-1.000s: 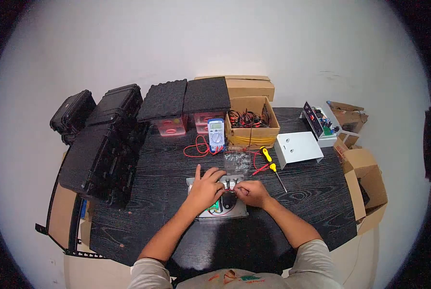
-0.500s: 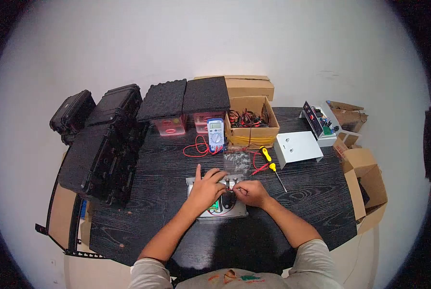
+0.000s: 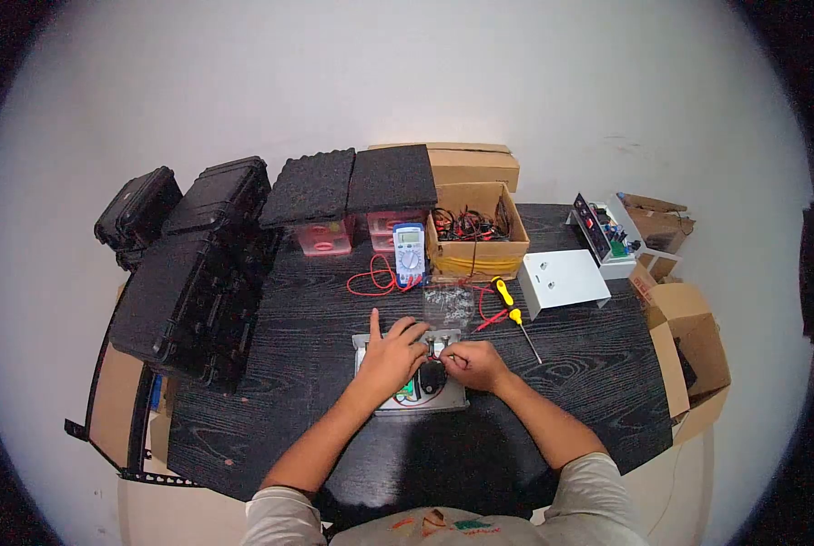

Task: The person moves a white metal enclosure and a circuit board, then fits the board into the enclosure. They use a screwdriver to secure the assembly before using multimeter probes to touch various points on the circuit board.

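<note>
A light metal chassis lies on the dark table, with a green circuit board and a round black part inside. My left hand rests over its left side, thumb and fingers apart; its fingertips reach the middle of the chassis. My right hand is closed in a pinch at the upper right of the chassis, beside thin red wires. What the pinch holds is too small to make out. Behind the chassis lies a clear bag of small parts.
Behind stand a multimeter with red leads and a cardboard box of cables. To the right are a yellow screwdriver, a white metal cover and an opened device. Black cases stand left.
</note>
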`<state>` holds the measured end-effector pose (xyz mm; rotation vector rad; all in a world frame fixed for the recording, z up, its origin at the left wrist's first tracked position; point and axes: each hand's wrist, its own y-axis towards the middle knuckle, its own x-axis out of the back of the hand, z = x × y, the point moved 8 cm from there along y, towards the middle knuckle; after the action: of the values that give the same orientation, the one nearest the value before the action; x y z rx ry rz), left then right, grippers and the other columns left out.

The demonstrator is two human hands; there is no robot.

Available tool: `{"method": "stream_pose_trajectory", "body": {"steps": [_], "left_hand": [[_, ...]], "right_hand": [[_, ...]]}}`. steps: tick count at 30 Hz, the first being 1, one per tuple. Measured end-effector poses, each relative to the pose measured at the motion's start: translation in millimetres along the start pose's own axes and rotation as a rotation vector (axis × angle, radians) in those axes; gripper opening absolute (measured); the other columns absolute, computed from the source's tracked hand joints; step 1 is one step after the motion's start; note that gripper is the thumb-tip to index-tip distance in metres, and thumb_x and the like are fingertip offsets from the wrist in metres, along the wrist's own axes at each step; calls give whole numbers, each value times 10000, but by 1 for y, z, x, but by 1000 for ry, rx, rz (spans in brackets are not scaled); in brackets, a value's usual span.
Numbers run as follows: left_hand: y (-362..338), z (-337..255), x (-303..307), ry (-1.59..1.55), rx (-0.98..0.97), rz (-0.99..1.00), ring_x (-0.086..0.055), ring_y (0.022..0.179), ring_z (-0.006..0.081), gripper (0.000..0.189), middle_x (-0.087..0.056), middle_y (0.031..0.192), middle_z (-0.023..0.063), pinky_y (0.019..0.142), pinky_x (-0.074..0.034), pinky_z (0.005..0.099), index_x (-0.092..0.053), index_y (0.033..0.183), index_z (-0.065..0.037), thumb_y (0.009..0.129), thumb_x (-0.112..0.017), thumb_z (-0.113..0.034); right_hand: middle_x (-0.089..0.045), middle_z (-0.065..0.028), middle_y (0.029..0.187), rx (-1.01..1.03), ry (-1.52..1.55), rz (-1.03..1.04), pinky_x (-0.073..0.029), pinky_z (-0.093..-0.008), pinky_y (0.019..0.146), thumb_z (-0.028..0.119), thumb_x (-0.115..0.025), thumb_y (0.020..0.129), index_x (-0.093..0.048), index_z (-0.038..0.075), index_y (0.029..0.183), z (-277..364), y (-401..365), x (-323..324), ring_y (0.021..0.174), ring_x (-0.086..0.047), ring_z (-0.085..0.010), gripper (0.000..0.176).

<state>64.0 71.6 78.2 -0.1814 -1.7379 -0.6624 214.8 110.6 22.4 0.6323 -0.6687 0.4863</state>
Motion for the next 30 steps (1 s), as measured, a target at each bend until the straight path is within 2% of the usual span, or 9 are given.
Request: {"method": "stream_pose_trajectory", "body": {"steps": [3, 27, 30], "left_hand": [[0, -2, 1, 8, -18, -29, -505, 1368, 235, 148, -621, 1358, -2, 1170, -181, 780, -766, 994, -144, 884, -748, -240], [-1, -5, 1, 19, -13, 1, -517, 1358, 244, 161, -622, 1360, 11, 1156, -182, 796, -775, 997, -153, 864, -767, -242], [-3, -3, -5, 12, -35, 48, -471, 1412, 262, 175, -580, 1437, 18, 1161, -162, 803, -787, 1028, -169, 874, -767, -250]], "right_hand": [[-710, -128, 797, 12, 5, -21, -570, -435, 650, 166, -729, 876, -715, 119, 971, 0, 0, 0, 730, -719, -337, 108], [-727, -138, 849, 6, -16, -19, -584, -435, 697, 169, -718, 877, -721, 109, 984, 1, 0, -1, 794, -729, -349, 124], [-731, -131, 850, 22, -29, -25, -585, -437, 689, 194, -739, 879, -723, 114, 989, 1, 0, -1, 785, -730, -343, 137]]}}
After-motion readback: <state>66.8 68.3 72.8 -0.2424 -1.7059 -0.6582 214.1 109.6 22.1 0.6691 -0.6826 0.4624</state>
